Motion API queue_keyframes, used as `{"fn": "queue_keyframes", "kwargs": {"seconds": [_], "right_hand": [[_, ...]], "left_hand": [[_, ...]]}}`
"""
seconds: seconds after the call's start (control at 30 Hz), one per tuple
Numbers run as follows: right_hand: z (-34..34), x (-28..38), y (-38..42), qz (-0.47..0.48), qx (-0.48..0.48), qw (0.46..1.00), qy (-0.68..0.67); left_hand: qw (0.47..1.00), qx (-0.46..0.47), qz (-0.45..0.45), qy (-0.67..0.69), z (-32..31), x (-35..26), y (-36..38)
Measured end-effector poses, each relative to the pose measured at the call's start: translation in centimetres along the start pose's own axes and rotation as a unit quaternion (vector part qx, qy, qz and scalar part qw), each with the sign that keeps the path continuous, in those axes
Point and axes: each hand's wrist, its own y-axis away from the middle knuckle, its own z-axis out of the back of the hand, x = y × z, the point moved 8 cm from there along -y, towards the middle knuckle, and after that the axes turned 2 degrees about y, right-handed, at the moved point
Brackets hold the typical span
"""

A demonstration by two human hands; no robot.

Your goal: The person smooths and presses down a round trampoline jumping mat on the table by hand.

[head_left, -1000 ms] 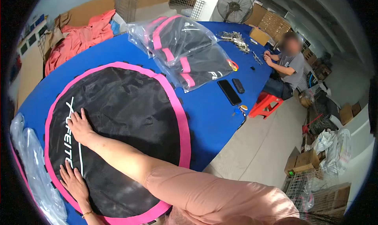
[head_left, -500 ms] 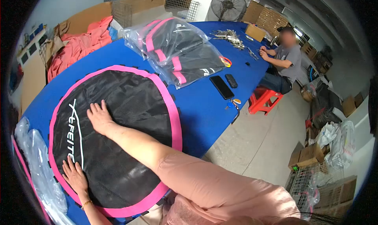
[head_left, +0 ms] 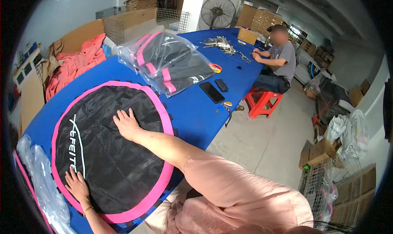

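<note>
A round black fabric mat [head_left: 118, 168] with a pink rim and white lettering lies flat on the blue table [head_left: 192, 123]. My left hand [head_left: 77, 185] rests palm down with spread fingers near the mat's lower left rim, beside the lettering. Farther up, my right hand [head_left: 127, 123] lies on the upper middle of the black fabric, its fingers apart. Neither hand grips anything. Small dark tabs show around the outer edge of the pink rim.
Bagged pink-and-black mats [head_left: 168, 62] lie beyond the round one. Near them are a phone [head_left: 211, 92], a black case [head_left: 221, 85] and keys. Metal parts [head_left: 221, 44] are heaped farther back. A seated person [head_left: 280, 58] is at the right. Clear plastic [head_left: 43, 185] lies at left.
My right hand has slid across the mat to the right, away from the lettering. My left hand stays near the lower left rim. The camera view has shifted slightly.
</note>
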Motion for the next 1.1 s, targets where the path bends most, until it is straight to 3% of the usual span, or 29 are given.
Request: {"fn": "queue_keyframes", "kwargs": {"seconds": [0.67,1.1], "right_hand": [[-2.7,5.1,-9.7,0.027,-0.079,0.996,-0.022],[-4.3,10.5,-13.4,0.024,-0.073,0.994,-0.082]], "left_hand": [[1.0,-0.021,-0.005,-0.004,0.6,-0.4,0.7],[0.999,-0.037,-0.011,-0.005,0.9,-0.5,0.8]]}}
